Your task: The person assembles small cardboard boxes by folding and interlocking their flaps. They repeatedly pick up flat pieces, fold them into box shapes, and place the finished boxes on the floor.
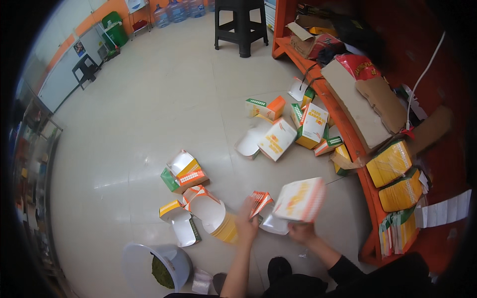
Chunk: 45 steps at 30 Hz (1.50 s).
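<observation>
My right hand [302, 232] grips the lower edge of a white food carton [297, 199] with orange and yellow print, which is smeared by motion. Its lid, grey-white inside, seems to hang open [274, 224] beside the hand. My left hand [247, 223] is against orange-and-white checked carton pieces [260, 202]; its fingers are blurred, so I cannot see whether they grip them. Just left of that hand, a nested stack of yellow cartons [224, 228] lies on its side, its white inner face toward me. Two opened cartons, one orange and green [185, 174] and one yellow and white [183, 229], lie farther left.
Several folded cartons [313, 121] are heaped ahead, by an orange shelf [343, 111]. Wrapped yellow bundles [390, 163] and cardboard [355, 104] lie on that shelf. A translucent bucket [183, 265] with green stuff stands at lower left. Far off are a black stool [242, 25] and water bottles [177, 11].
</observation>
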Motion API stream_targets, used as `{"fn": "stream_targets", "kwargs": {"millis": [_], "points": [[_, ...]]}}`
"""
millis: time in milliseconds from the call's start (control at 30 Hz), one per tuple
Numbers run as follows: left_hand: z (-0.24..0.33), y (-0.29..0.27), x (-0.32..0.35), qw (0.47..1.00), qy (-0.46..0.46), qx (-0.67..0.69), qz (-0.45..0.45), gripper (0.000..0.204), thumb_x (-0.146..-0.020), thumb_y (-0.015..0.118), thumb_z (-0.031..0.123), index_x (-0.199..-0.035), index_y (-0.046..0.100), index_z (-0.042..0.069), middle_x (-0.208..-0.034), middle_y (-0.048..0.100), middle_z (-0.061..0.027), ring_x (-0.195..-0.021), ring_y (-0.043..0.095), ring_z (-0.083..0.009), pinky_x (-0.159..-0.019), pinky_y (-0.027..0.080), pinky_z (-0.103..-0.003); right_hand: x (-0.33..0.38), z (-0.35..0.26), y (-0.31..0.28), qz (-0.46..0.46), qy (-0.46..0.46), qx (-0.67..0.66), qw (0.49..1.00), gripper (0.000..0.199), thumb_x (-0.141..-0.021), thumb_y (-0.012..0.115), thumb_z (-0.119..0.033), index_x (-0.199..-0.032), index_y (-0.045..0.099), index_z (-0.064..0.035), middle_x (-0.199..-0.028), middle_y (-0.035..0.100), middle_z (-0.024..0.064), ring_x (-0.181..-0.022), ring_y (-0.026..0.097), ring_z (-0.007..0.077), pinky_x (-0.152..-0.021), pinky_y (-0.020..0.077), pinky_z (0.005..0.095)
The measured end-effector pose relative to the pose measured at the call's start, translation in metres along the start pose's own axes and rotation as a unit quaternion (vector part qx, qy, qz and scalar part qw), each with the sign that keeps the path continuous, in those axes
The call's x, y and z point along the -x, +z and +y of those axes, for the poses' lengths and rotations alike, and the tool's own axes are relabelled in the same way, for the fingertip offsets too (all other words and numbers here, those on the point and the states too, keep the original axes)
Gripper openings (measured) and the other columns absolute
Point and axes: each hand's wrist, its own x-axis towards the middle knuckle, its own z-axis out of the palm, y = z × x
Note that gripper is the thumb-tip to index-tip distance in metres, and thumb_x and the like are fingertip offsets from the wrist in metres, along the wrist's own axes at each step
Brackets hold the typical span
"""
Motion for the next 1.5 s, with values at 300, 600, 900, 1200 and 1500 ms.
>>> {"fn": "stream_targets", "kwargs": {"millis": [300,600,900,1200,1500], "points": [[0.004,-0.004,-0.002,0.997,0.064,-0.010,-0.028,0.055,-0.076,0.063,0.002,-0.131,0.060,0.009,-0.135,0.057,-0.0178,-0.125,0.055,-0.0370,-0.104,0.045,-0.042,0.046,-0.023,0.065,-0.250,0.124,0.025,0.960,0.046,-0.084,0.064,-0.036,-0.121,0.059,-0.0088,-0.108,0.067,0.0129,-0.097,0.067,0.0311,-0.076,0.0574,0.0461],[0.021,-0.004,0.011,0.988,0.124,0.013,-0.087,0.081,-0.072,0.081,0.038,-0.142,0.049,0.010,-0.147,0.041,-0.0259,-0.130,0.048,-0.0430,-0.102,0.046,-0.047,0.066,0.015,0.110,-0.219,0.120,-0.110,0.962,0.039,-0.084,0.063,-0.038,-0.116,0.064,-0.0161,-0.110,0.068,0.0112,-0.098,0.067,0.0328,-0.080,0.0543,0.0445],[0.019,-0.004,0.012,0.980,0.158,-0.070,-0.097,0.120,-0.052,0.092,0.051,-0.149,0.035,0.008,-0.148,0.037,-0.0277,-0.135,0.042,-0.0435,-0.102,0.046,-0.048,0.000,0.064,0.002,-0.412,0.222,-0.066,0.881,0.044,-0.077,0.075,-0.022,-0.119,0.063,-0.0144,-0.115,0.067,0.0108,-0.100,0.067,0.0305,-0.083,0.0544,0.0415],[0.021,0.004,0.007,0.983,0.154,-0.032,-0.098,0.100,-0.059,0.092,0.039,-0.143,0.046,0.011,-0.147,0.039,-0.0273,-0.129,0.049,-0.0434,-0.098,0.050,-0.047,-0.066,0.088,-0.007,-0.169,-0.267,-0.056,0.947,0.017,-0.076,0.066,-0.014,-0.092,0.061,-0.0103,-0.093,0.065,0.0026,-0.079,0.067,0.0223,-0.064,0.0552,0.0324],[-0.008,0.009,0.003,0.986,0.142,-0.076,-0.046,0.075,-0.065,0.077,0.004,-0.135,0.051,0.007,-0.142,0.049,-0.0198,-0.119,0.059,-0.0379,-0.094,0.052,-0.041,-0.145,0.081,0.007,-0.449,-0.068,-0.204,0.867,0.042,-0.072,0.076,-0.021,-0.110,0.063,-0.0086,-0.100,0.067,0.0068,-0.081,0.067,0.0294,-0.074,0.0550,0.0391]]}}
